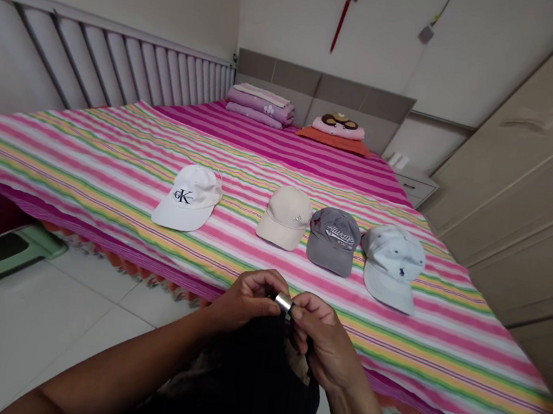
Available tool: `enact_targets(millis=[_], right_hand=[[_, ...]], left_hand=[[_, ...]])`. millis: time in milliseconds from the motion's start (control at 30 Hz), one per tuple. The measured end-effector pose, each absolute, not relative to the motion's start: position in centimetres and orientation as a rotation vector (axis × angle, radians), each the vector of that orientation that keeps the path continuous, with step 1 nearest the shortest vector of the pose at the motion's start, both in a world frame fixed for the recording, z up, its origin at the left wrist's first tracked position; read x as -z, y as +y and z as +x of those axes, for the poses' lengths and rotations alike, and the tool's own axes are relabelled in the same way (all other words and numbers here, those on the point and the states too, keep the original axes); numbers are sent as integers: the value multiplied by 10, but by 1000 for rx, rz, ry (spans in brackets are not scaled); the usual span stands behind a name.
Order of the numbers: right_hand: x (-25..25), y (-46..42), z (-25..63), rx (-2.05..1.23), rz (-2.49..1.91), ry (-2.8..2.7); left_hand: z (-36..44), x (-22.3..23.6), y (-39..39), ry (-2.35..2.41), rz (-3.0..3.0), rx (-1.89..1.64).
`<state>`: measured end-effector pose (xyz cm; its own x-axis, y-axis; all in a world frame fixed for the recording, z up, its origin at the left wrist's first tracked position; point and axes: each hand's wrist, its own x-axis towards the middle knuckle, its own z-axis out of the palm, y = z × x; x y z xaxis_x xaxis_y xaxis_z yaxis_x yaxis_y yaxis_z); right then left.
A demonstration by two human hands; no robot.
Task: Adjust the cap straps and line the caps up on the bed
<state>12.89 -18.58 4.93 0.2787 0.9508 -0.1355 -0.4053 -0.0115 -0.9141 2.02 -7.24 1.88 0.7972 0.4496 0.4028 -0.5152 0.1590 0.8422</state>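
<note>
A small silver metal piece, curved and shiny, sits between my two hands, close above a mass of black fabric. My left hand pinches its left end with thumb and fingers. At its right end, my right hand closes thumb and fingertips on it, where a short dark part shows. Whether the metal is joined to the black fabric, I cannot tell. Beyond my hands, a white cap, a beige cap, a grey cap and a pale blue cap lie in a row.
The caps rest on a bed with a striped sheet. Folded purple bedding and a pink pillow stack are by the headboard. A green stool stands at left, a wardrobe at right.
</note>
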Motion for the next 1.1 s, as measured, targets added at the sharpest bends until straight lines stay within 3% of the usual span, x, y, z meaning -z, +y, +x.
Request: enact_targets(millis=[1100], right_hand=[[-54, -184, 122, -1182, -1101, -616]], left_hand=[[22, -19, -75, 75, 1364, -783]])
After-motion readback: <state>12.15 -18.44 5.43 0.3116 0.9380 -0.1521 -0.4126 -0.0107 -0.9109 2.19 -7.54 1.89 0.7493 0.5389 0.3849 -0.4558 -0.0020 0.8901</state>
